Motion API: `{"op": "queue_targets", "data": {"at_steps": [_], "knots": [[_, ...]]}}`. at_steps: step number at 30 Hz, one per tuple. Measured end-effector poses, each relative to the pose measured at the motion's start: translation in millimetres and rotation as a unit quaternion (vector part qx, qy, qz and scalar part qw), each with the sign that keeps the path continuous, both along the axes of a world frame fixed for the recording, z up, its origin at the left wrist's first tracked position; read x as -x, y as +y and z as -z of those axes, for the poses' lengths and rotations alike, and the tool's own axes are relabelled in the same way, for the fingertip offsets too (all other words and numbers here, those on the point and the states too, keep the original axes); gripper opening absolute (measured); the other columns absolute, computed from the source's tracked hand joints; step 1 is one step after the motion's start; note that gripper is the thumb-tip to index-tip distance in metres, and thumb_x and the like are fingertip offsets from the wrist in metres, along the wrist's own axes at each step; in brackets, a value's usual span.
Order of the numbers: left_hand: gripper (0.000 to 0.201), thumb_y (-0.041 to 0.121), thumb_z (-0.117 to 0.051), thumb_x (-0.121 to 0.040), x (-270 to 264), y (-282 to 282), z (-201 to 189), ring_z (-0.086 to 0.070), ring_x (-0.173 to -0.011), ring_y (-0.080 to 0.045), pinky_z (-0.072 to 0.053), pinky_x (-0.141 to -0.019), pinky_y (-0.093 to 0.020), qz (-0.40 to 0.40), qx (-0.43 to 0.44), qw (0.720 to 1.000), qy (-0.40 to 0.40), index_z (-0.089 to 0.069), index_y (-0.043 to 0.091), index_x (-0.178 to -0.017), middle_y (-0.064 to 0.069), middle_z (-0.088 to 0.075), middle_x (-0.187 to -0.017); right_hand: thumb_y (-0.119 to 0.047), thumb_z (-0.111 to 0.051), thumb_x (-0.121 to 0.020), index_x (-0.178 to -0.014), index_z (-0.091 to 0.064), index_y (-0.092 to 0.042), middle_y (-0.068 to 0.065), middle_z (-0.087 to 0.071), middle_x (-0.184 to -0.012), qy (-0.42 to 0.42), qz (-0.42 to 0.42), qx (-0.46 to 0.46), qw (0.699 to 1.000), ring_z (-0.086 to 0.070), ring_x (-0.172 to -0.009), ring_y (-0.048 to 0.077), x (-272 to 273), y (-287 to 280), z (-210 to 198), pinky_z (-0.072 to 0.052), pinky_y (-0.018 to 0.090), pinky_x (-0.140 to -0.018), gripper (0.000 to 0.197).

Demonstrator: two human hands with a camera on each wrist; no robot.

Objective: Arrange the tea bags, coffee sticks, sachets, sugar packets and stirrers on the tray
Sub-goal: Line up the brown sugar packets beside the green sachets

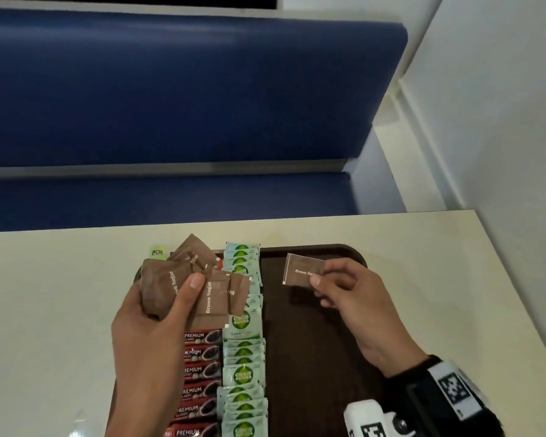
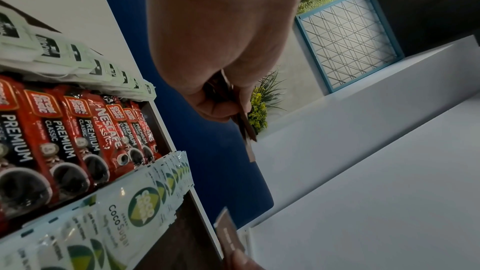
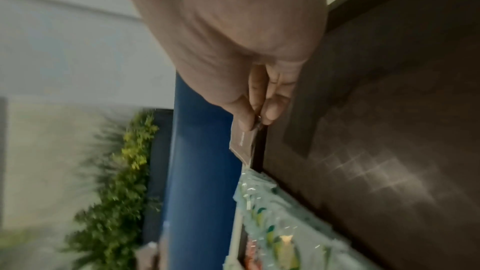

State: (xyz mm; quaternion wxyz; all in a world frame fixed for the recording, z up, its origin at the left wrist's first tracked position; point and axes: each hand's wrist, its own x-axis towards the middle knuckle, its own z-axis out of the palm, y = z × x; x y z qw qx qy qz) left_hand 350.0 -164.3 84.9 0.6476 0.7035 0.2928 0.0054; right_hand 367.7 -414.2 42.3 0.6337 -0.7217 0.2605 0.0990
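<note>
The tabletop (image 1: pixel 60 310) carries a dark tray (image 1: pixel 312 342), set square to the person so that rows can run away from them. Its left part is already filled: a row of red coffee sticks (image 1: pixel 199 373) overlapping like shingles, and just beside it a row of pale green sachets (image 1: pixel 243 357) — each kind kept to its own lane (tea bags (image 2: pixel 52 48) show at the far left in the left wrist view). The right part of the tray is bare, so I judge the next lane goes there.

The left hand (image 1: pixel 152 326) hovers over the filled rows, its grip clamped on a fanned bundle (image 1: pixel 183 279) of brown sugar packets, thumb on top to keep them from sliding — a stock to draw from. The right hand (image 1: pixel 344 294) pinches one packet (image 1: pixel 301 269) by its edge above the tray's far right corner, held flat and label-up, likely to start the row there.
</note>
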Motion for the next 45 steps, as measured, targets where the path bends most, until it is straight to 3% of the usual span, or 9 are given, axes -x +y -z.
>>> {"op": "queue_targets", "data": {"at_steps": [4, 10, 17, 23, 29, 36, 39, 42, 45], "knots": [[0.030, 0.039, -0.081, -0.088, -1.1, -0.2, -2.4, -0.081, -0.073, -0.016, -0.059, -0.055, -0.023, -0.007, 0.002, 1.000, -0.008, -0.076, 0.019, -0.110, 0.002, -0.084, -0.090, -0.017, -0.084, -0.091, -0.102, -0.069, -0.029, -0.005, -0.078, -0.091, -0.020, -0.067, 0.121, 0.990, -0.074, -0.085, 0.009, -14.2, 10.2, 28.6, -0.055, 0.018, -0.076, 0.022], [0.029, 0.039, -0.081, -0.089, 3.7, 5.6, -1.4, -0.082, -0.075, -0.018, -0.060, -0.070, -0.037, -0.020, 0.001, 1.000, -0.006, -0.075, 0.021, -0.110, 0.002, -0.084, -0.092, -0.012, -0.082, -0.091, -0.102, -0.068, -0.022, -0.006, -0.072, -0.087, -0.048, -0.081, 0.199, 0.975, -0.067, -0.079, 0.007, -27.3, 28.0, 42.2, -0.047, 0.006, -0.069, 0.020], [0.027, 0.037, -0.081, -0.090, 8.8, 14.6, 3.3, -0.082, -0.081, -0.023, -0.062, -0.076, -0.042, -0.030, 0.011, 0.999, -0.004, -0.076, 0.020, -0.111, -0.001, -0.084, -0.094, -0.020, -0.083, -0.090, -0.105, -0.063, -0.029, -0.009, -0.058, -0.104, -0.106, -0.130, 0.291, 0.942, -0.058, -0.079, 0.007, -27.9, 38.8, 52.5, -0.049, 0.022, -0.074, 0.027], [0.028, 0.038, -0.081, -0.090, 8.9, 18.5, 7.2, -0.082, -0.083, -0.022, -0.064, -0.079, -0.045, -0.025, 0.007, 1.000, -0.006, -0.076, 0.020, -0.111, 0.000, -0.084, -0.095, -0.026, -0.081, -0.093, -0.106, -0.067, -0.031, -0.010, -0.055, -0.106, -0.120, -0.153, 0.319, 0.928, -0.054, -0.084, 0.003, -29.1, 43.7, 56.7, -0.043, 0.018, -0.076, 0.019], [0.031, 0.040, -0.081, -0.090, 8.3, 20.4, 10.3, -0.082, -0.083, -0.023, -0.064, -0.079, -0.044, -0.018, 0.013, 1.000, -0.009, -0.075, 0.019, -0.113, -0.001, -0.084, -0.096, -0.026, -0.081, -0.093, -0.105, -0.066, -0.031, -0.009, -0.054, -0.106, -0.109, -0.151, 0.327, 0.927, -0.055, -0.084, 0.007, -31.3, 43.3, 58.4, -0.046, 0.022, -0.078, 0.020], [0.033, 0.038, -0.080, -0.090, 6.6, 19.8, 11.9, -0.082, -0.083, -0.021, -0.063, -0.070, -0.033, -0.009, 0.022, 0.999, -0.026, -0.074, 0.015, -0.113, -0.002, -0.084, -0.096, -0.029, -0.081, -0.093, -0.107, -0.066, -0.031, -0.009, -0.054, -0.109, -0.103, -0.153, 0.324, 0.928, -0.057, -0.087, 0.007, -32.4, 40.7, 54.9, -0.052, 0.027, -0.082, 0.021], [0.031, 0.037, -0.080, -0.090, 3.8, 16.5, 13.0, -0.082, -0.082, -0.019, -0.065, -0.069, -0.031, -0.003, 0.024, 0.999, -0.032, -0.074, 0.017, -0.113, 0.000, -0.084, -0.096, -0.031, -0.080, -0.093, -0.106, -0.067, -0.032, -0.009, -0.060, -0.108, -0.133, -0.114, 0.297, 0.938, -0.060, -0.086, 0.006, -25.4, 41.8, 34.6, -0.053, 0.019, -0.079, 0.018], [0.031, 0.035, -0.081, -0.090, 0.1, 9.8, 14.8, -0.082, -0.086, -0.019, -0.065, -0.080, -0.040, -0.002, 0.036, 0.999, -0.041, -0.074, 0.018, -0.115, 0.000, -0.084, -0.098, -0.034, -0.084, -0.090, -0.101, -0.073, -0.028, -0.008, -0.072, -0.097, -0.149, -0.099, 0.126, 0.976, -0.066, -0.086, 0.009, -9.9, 53.6, -0.9, -0.052, 0.015, -0.077, 0.017], [0.032, 0.032, -0.083, -0.089, -2.7, 0.3, 17.4, -0.082, -0.093, -0.021, -0.064, -0.088, -0.045, 0.008, 0.049, 0.998, -0.049, -0.073, 0.018, -0.117, -0.001, -0.084, -0.102, -0.038, -0.088, -0.083, -0.103, -0.073, -0.026, -0.003, -0.074, -0.100, -0.127, -0.132, -0.007, 0.983, -0.070, -0.091, 0.012, 6.9, 68.5, -29.4, -0.059, 0.025, -0.084, 0.028]]}}
